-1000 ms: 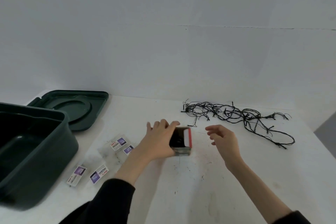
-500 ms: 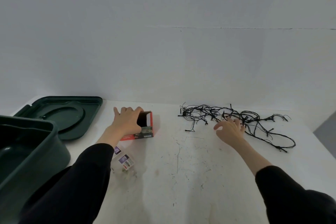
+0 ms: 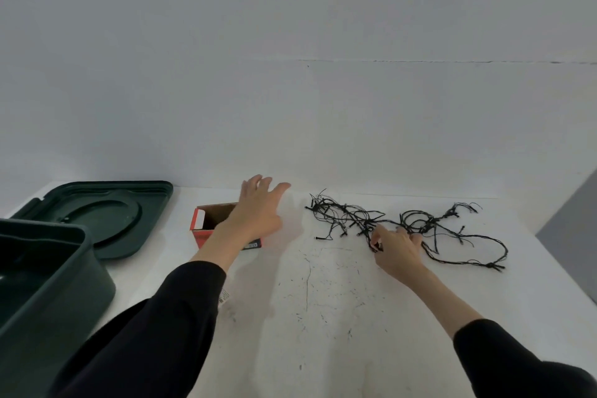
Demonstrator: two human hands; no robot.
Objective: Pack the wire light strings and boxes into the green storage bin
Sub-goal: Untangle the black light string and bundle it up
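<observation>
A black wire light string (image 3: 452, 229) lies tangled across the white table (image 3: 323, 317) at the right. My right hand (image 3: 395, 247) rests on its middle, fingers curled round some strands. A small red cardboard box (image 3: 210, 223) stands with its opening up, left of centre. My left hand (image 3: 258, 207) hovers over the box's right side with fingers spread, holding nothing. The green storage bin (image 3: 48, 284) sits at the table's left edge, open, its inside dark.
The bin's green lid (image 3: 106, 213) lies flat behind the bin. A small labelled packet (image 3: 224, 296) peeks out beside my left sleeve. A white wall stands right behind the table. The table's right edge drops off at the far right.
My left hand let go of the red box and lifted away to the right with fingers spread. My right hand closed its fingers on the wire string. The view shifted left.
</observation>
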